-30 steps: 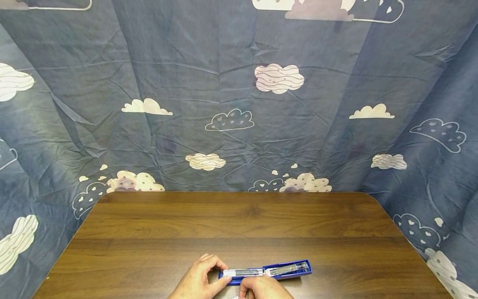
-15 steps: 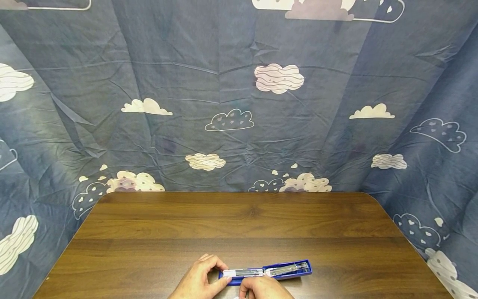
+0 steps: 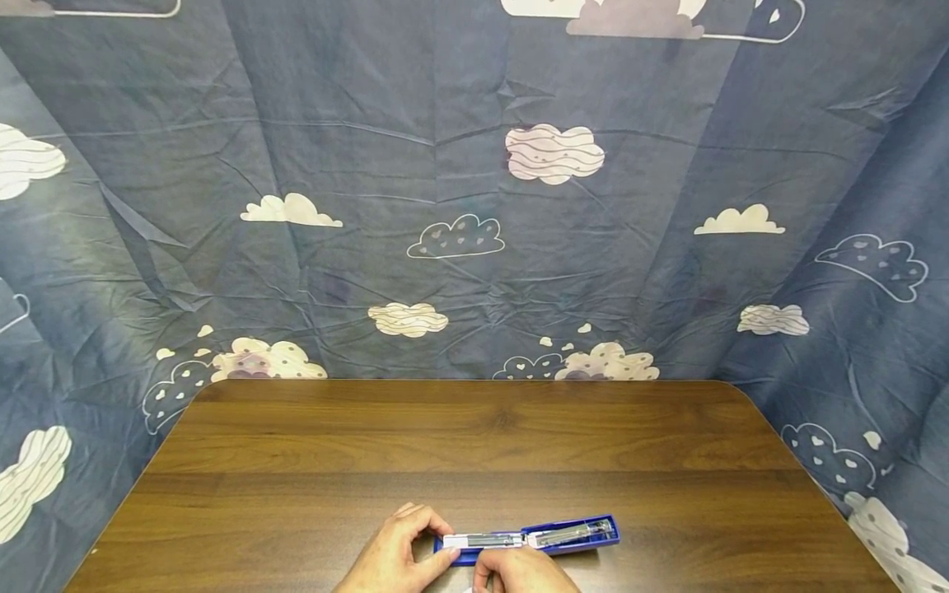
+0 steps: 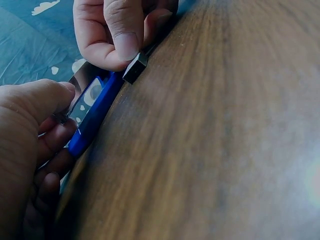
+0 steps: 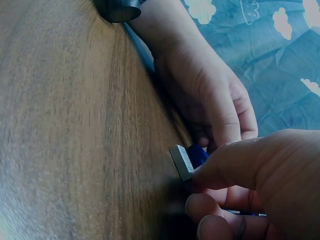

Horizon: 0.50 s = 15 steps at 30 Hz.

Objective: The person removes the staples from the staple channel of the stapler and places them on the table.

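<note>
A blue stapler lies opened out near the table's front edge, its top half folded back to the right. My left hand holds the stapler's left end between thumb and fingers; in the left wrist view the blue body shows beside those fingers. My right hand, in front of the stapler's middle, pinches a short strip of staples between thumb and fingertips. The strip's grey block end sticks out below the right thumb in the left wrist view, close over the wood.
The brown wooden table stretches away behind the stapler to its far edge. A dark blue curtain with a cloud print hangs behind the table and along both sides. A dark round object shows at the left wrist in the right wrist view.
</note>
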Each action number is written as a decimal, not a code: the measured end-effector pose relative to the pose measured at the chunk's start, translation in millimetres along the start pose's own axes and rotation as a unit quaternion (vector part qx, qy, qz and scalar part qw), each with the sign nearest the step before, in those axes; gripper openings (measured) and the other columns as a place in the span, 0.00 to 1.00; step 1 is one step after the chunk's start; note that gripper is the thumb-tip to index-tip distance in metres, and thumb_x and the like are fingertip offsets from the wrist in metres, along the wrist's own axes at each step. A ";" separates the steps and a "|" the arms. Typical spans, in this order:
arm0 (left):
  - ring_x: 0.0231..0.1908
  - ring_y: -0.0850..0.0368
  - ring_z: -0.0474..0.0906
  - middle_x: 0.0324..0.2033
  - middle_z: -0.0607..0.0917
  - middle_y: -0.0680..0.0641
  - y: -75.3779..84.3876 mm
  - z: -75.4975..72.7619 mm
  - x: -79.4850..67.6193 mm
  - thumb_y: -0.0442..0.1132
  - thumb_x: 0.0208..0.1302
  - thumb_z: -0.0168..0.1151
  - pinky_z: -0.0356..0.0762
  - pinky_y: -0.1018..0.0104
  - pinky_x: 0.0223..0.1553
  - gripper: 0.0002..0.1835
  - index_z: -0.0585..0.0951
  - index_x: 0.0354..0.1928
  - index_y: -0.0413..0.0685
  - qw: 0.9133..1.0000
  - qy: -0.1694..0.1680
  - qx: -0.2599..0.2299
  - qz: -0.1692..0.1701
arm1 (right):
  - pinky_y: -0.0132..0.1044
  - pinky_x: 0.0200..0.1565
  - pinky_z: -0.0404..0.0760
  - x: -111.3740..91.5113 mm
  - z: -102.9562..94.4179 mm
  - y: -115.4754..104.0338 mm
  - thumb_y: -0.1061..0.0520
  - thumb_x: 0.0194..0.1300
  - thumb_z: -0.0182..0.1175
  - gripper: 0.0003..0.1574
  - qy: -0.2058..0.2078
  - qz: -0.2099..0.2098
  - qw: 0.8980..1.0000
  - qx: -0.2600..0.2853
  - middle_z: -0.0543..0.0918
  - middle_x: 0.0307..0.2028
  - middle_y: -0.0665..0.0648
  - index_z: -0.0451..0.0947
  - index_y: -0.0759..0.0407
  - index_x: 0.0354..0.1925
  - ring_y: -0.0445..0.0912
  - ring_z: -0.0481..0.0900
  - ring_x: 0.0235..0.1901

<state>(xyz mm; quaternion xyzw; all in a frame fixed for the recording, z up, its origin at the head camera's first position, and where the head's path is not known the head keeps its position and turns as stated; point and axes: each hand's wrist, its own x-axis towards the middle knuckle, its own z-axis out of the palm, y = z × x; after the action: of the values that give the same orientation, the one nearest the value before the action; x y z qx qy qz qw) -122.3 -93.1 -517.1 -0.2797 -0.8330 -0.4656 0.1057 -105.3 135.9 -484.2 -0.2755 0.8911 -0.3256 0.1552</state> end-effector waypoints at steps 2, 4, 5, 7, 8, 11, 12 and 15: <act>0.37 0.71 0.74 0.33 0.82 0.66 -0.2 -0.2 -0.1 0.42 0.58 0.76 0.74 0.72 0.40 0.10 0.82 0.36 0.63 1.000 0.001 -0.003 -0.001 | 0.23 0.24 0.66 0.3 0.2 -0.3 0.59 0.51 0.69 0.09 0.002 0.001 1.000 -0.003 0.69 0.16 0.34 0.77 0.48 0.28 0.25 0.63 0.18; 0.37 0.71 0.74 0.33 0.82 0.66 -0.2 -0.5 -0.2 0.42 0.58 0.76 0.75 0.71 0.40 0.11 0.82 0.36 0.63 1.000 0.001 -0.004 0.000 | 0.23 0.24 0.65 0.5 0.2 -0.9 0.59 0.51 0.69 0.09 0.005 0.001 1.000 -0.007 0.69 0.16 0.34 0.77 0.48 0.28 0.25 0.63 0.17; 0.37 0.71 0.74 0.33 0.82 0.67 -0.1 -0.6 -0.3 0.42 0.58 0.76 0.75 0.71 0.40 0.11 0.82 0.36 0.63 1.000 0.002 -0.004 -0.001 | 0.23 0.24 0.65 0.5 0.2 -1.1 0.59 0.51 0.69 0.09 0.006 0.001 1.000 -0.008 0.69 0.16 0.34 0.77 0.48 0.28 0.25 0.63 0.17; 0.37 0.71 0.74 0.33 0.82 0.67 0.3 -0.9 -0.3 0.42 0.58 0.77 0.75 0.71 0.40 0.11 0.82 0.36 0.63 1.000 0.001 -0.003 -0.002 | 0.23 0.24 0.65 0.9 0.2 -2.1 0.59 0.51 0.68 0.08 0.008 0.002 1.000 -0.011 0.68 0.16 0.34 0.77 0.48 0.27 0.25 0.63 0.17; 0.37 0.71 0.75 0.33 0.82 0.66 0.4 -1.0 -0.3 0.42 0.58 0.77 0.75 0.71 0.40 0.11 0.82 0.36 0.63 1.000 0.001 -0.003 -0.002 | 0.23 0.24 0.65 1.0 0.2 -2.4 0.58 0.51 0.68 0.08 0.009 0.002 1.000 -0.012 0.67 0.15 0.34 0.77 0.48 0.27 0.25 0.62 0.17; 0.38 0.71 0.75 0.34 0.82 0.66 0.1 -0.9 -0.4 0.42 0.58 0.76 0.75 0.70 0.41 0.11 0.82 0.36 0.63 1.000 -0.001 -0.004 -0.006 | 0.23 0.24 0.65 1.3 0.6 -3.1 0.58 0.52 0.67 0.07 0.009 0.006 1.000 -0.008 0.67 0.16 0.33 0.77 0.48 0.27 0.25 0.62 0.17; 0.38 0.71 0.75 0.34 0.82 0.66 -0.1 -0.7 -0.3 0.42 0.58 0.76 0.75 0.70 0.41 0.10 0.82 0.36 0.63 1.000 -0.002 -0.005 -0.007 | 0.23 0.25 0.65 1.5 0.7 -3.4 0.58 0.53 0.67 0.07 0.009 0.008 1.000 -0.007 0.66 0.16 0.33 0.77 0.48 0.27 0.25 0.62 0.17; 0.38 0.71 0.75 0.34 0.82 0.67 -0.6 -0.3 -0.3 0.43 0.58 0.76 0.75 0.70 0.41 0.10 0.82 0.36 0.63 1.000 -0.003 -0.005 -0.008 | 0.23 0.24 0.65 1.4 1.1 -3.3 0.58 0.54 0.67 0.07 0.009 0.010 1.000 -0.004 0.66 0.16 0.33 0.77 0.48 0.27 0.25 0.62 0.17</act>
<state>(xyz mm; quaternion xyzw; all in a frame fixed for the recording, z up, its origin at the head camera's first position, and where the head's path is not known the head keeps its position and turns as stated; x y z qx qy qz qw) -122.4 -93.7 -517.6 -0.2750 -0.8331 -0.4698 0.0980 -104.6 132.5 -483.0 -0.2647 0.8965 -0.3226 0.1491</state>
